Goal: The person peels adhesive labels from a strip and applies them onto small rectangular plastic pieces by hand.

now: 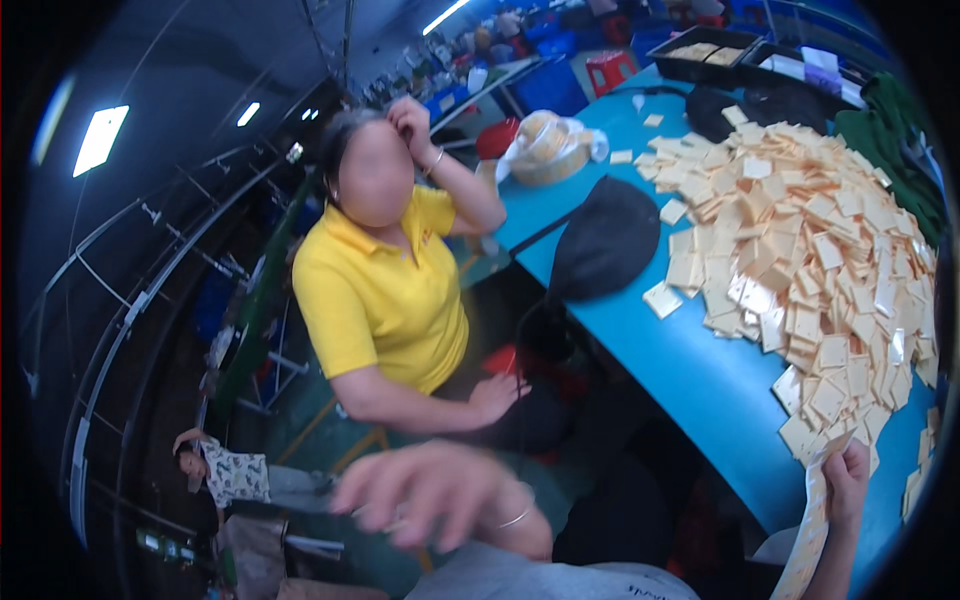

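From my remote seat I see the blue table (pixel 700 370) first, curving from the upper middle of the view down to the lower right. Most of its right half is buried under a wide heap of pale yellow cards (pixel 810 250), loosely piled and overlapping, with a few strays lying apart toward the far end. Across the table's near edge sits a co-worker in a yellow polo shirt (pixel 375 300), one hand raised to the head, the other resting on the lap. A black cloth (pixel 605 240) drapes over the table edge just left of the heap, and dark green fabric (pixel 900 150) lies along the far right rim. Further back stand black trays (pixel 720 50) and a clear bag holding a round yellowish thing (pixel 545 145) (I cannot tell what it is).

My right hand (pixel 845 480) sits at the lower right, at the near foot of the heap, fingers closed around the top of a long strip of joined pale yellow cards (pixel 812 530) that hangs down from the grip toward the bottom edge. My left hand (pixel 430 490) is in the lower middle, well away from the table and blurred; its fingers are spread and loose, gripping nothing I can make out, with a thin bracelet (pixel 520 515) at the wrist.
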A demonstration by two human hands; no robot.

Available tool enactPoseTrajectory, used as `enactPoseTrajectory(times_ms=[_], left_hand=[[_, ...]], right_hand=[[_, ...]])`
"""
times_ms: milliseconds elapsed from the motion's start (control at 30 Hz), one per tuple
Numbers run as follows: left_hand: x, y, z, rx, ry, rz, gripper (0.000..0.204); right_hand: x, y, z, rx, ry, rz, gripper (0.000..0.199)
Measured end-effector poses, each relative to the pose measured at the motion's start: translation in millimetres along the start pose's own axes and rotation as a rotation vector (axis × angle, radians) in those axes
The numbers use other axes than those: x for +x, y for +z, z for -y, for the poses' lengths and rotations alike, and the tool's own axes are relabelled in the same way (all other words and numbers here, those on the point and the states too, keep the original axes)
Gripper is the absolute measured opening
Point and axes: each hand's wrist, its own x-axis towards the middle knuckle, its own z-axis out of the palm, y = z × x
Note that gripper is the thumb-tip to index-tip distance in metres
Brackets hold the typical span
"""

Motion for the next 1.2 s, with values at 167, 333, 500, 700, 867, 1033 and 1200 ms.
enactPoseTrajectory(times_ms=[167,333,500,700,867,1033,1200], left_hand=[[-116.4,-52.5,57.9,0.224,-1.243,-0.428,0.041],[-167.4,-29.0,92.1,-0.021,-1.499,-0.519,0.041],[-164.9,-15.3,116.2,0.005,-1.438,-0.629,0.033],[-169.3,-18.1,136.6,-0.076,-1.445,-0.610,0.029],[-168.8,-8.9,140.2,-0.097,-1.432,-0.722,0.049],[-171.5,8.4,145.8,0.252,-1.501,-0.591,0.044],[-172.7,11.1,150.3,0.501,-1.527,-0.632,0.017]], right_hand=[[1.1,3.6,-17.6,-0.127,0.033,0.056,0.010],[-7.8,4.7,-17.2,-0.072,0.008,0.116,0.011],[-12.7,9.7,-5.9,-0.055,0.029,0.133,0.016],[-4.7,6.6,-7.6,-0.014,0.020,0.200,0.016],[-6.3,10.7,-5.1,-0.257,-0.067,0.025,0.017],[-6.6,10.3,-9.5,-0.377,-0.132,0.024,0.016],[-9.4,11.8,-11.3,-0.466,-0.158,0.014,0.014]])
